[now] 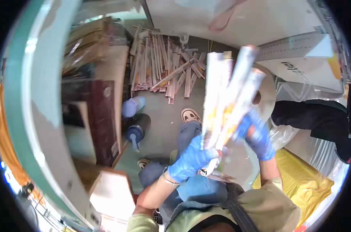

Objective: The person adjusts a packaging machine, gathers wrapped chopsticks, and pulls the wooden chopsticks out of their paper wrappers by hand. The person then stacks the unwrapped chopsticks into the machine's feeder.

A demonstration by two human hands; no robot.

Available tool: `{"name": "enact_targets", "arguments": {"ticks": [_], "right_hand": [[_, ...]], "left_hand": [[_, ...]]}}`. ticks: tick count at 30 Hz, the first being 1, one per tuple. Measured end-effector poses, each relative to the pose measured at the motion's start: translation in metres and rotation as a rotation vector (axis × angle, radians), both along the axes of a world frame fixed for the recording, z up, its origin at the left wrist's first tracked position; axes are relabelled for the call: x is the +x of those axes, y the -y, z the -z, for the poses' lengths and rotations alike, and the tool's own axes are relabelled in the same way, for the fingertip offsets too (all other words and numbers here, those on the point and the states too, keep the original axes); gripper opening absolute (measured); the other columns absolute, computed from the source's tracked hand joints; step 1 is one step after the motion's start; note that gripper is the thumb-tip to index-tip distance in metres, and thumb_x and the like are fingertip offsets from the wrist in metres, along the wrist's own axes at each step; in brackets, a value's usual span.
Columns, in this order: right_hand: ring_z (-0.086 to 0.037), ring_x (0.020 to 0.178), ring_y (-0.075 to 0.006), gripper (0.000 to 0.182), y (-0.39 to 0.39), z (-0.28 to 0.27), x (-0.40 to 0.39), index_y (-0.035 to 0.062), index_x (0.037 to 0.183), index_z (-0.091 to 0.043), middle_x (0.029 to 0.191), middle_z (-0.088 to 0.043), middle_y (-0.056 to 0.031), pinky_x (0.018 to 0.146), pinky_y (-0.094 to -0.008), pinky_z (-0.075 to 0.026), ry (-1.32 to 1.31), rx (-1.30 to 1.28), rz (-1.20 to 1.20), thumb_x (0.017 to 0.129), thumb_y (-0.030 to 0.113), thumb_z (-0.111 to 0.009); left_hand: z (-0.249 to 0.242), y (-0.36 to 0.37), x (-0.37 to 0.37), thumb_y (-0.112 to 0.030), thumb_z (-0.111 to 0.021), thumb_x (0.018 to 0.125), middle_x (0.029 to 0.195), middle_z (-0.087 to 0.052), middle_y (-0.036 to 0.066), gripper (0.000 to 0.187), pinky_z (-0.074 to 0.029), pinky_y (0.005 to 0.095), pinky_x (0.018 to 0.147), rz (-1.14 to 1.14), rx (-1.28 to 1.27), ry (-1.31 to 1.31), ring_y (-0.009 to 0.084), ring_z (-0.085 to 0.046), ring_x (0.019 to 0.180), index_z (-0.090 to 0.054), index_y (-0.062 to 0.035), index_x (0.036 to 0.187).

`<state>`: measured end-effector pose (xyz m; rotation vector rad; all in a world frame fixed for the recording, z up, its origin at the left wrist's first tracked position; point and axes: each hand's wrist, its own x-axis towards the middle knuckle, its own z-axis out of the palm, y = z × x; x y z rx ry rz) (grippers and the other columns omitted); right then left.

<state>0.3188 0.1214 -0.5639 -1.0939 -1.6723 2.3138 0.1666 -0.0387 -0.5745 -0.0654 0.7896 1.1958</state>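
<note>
A bundle of several long slim white boxes [222,104] with orange print stands up in front of me, blurred by motion. My left hand [193,158], in a blue glove, is closed round the lower end of the bundle. Against its right side is my right hand [258,135], also gloved in blue, with its fingers curled at the boxes and partly smeared. Beyond the bundle, a pile of similar slim boxes [154,62] lies loosely on the floor, some crossing others.
A dark bottle [139,127] and a pale purple object [133,106] lie on the floor at left, beside stacked boards [106,116]. An open white box [111,193] is near my left elbow. At right are a yellow package [299,178], black cloth [312,116] and clear plastic.
</note>
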Motion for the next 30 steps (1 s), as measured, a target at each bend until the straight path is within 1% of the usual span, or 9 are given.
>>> {"name": "enact_targets", "arguments": {"ticks": [4, 7, 13, 18, 19, 21, 23, 25, 30], "right_hand": [[-0.052, 0.060, -0.0045, 0.024, -0.002, -0.094, -0.015, 0.0022, 0.096, -0.054, 0.070, -0.054, 0.0004, 0.049, -0.0173, -0.039, -0.132, 0.095, 0.553, 0.084, 0.024, -0.053], [-0.048, 0.049, -0.0033, 0.020, 0.012, -0.143, -0.013, 0.0028, 0.087, -0.055, 0.063, -0.052, 0.0018, 0.040, -0.0175, -0.035, 0.102, 0.448, 0.230, 0.083, 0.023, -0.053], [-0.050, 0.058, -0.0055, 0.009, 0.105, -0.185, -0.049, 0.0001, 0.072, -0.059, 0.062, -0.056, -0.0011, 0.052, -0.0220, -0.039, -0.213, 0.152, -0.622, 0.070, 0.009, -0.063], [-0.047, 0.051, -0.0200, 0.006, 0.227, -0.210, -0.101, 0.0049, 0.070, -0.059, 0.057, -0.045, -0.0064, 0.051, -0.0277, -0.039, -0.989, 0.861, -0.751, 0.068, 0.007, -0.065], [-0.044, 0.051, -0.0267, 0.007, 0.261, -0.217, -0.100, 0.0064, 0.065, -0.056, 0.058, -0.040, -0.0091, 0.049, -0.0311, -0.039, -1.144, 1.295, -0.576, 0.066, 0.006, -0.063], [-0.048, 0.054, -0.0260, 0.012, 0.341, -0.225, -0.070, 0.0064, 0.063, -0.050, 0.061, -0.045, -0.0084, 0.045, -0.0341, -0.038, -1.110, 0.830, -0.513, 0.057, 0.001, -0.058], [-0.051, 0.058, -0.0257, 0.012, 0.407, -0.194, -0.028, 0.0037, 0.065, -0.054, 0.065, -0.049, -0.0095, 0.050, -0.0328, -0.041, -1.465, 0.969, -0.924, 0.068, 0.007, -0.065], [-0.053, 0.060, -0.0234, 0.010, 0.434, -0.213, 0.004, 0.0011, 0.070, -0.057, 0.067, -0.053, -0.0091, 0.052, -0.0320, -0.042, -1.214, 0.681, -1.234, 0.073, 0.009, -0.063], [-0.040, 0.050, -0.0037, 0.016, 0.476, -0.230, -0.031, -0.0018, 0.070, -0.057, 0.054, -0.050, -0.0006, 0.046, -0.0224, -0.036, -0.754, 0.591, -0.731, 0.079, 0.011, -0.059]], "left_hand": [[-0.091, 0.023, 0.040, -0.015, -0.066, 0.071, 0.087, -0.060, 0.003, 0.041, -0.046, 0.0271, 0.069, -0.113, 0.160, -0.828, 0.0144, -0.056, 0.074, -0.052, -0.0005, 0.107], [-0.111, 0.085, 0.090, -0.015, -0.067, 0.071, 0.088, -0.061, 0.005, 0.038, -0.045, 0.0265, 0.066, -0.297, 0.014, -0.882, 0.0120, -0.056, 0.076, -0.055, 0.0003, 0.104], [-0.165, 0.243, 0.148, -0.016, -0.068, 0.072, 0.074, -0.061, 0.005, 0.031, -0.046, 0.0262, 0.060, -0.516, -0.455, -1.069, 0.0095, -0.055, 0.067, -0.058, 0.0033, 0.094], [-0.205, 0.314, 0.197, -0.012, -0.066, 0.074, 0.074, -0.059, 0.003, 0.026, -0.045, 0.0245, 0.055, -1.128, -0.550, -1.078, 0.0096, -0.054, 0.063, -0.056, 0.0030, 0.093], [-0.213, 0.321, 0.204, -0.011, -0.065, 0.075, 0.073, -0.059, 0.003, 0.024, -0.044, 0.0241, 0.054, -1.229, -0.548, -1.029, 0.0097, -0.055, 0.062, -0.055, 0.0026, 0.093], [-0.227, 0.344, 0.219, -0.008, -0.063, 0.075, 0.074, -0.059, 0.003, 0.021, -0.044, 0.0233, 0.053, -1.417, -0.552, -0.958, 0.0100, -0.056, 0.062, -0.055, 0.0017, 0.092], [-0.234, 0.371, 0.230, -0.006, -0.062, 0.076, 0.075, -0.059, 0.004, 0.019, -0.044, 0.0228, 0.051, -1.583, -0.561, -0.928, 0.0105, -0.057, 0.061, -0.055, 0.0008, 0.092], [-0.212, 0.401, 0.247, -0.005, -0.064, 0.074, 0.073, -0.059, 0.004, 0.020, -0.044, 0.0237, 0.054, -1.750, -0.538, -1.004, 0.0097, -0.054, 0.060, -0.055, 0.0018, 0.090], [-0.192, 0.411, 0.275, -0.007, -0.066, 0.072, 0.070, -0.059, 0.005, 0.021, -0.045, 0.0252, 0.061, -1.757, -0.877, -1.428, 0.0089, -0.053, 0.065, -0.057, 0.0048, 0.086]]}}
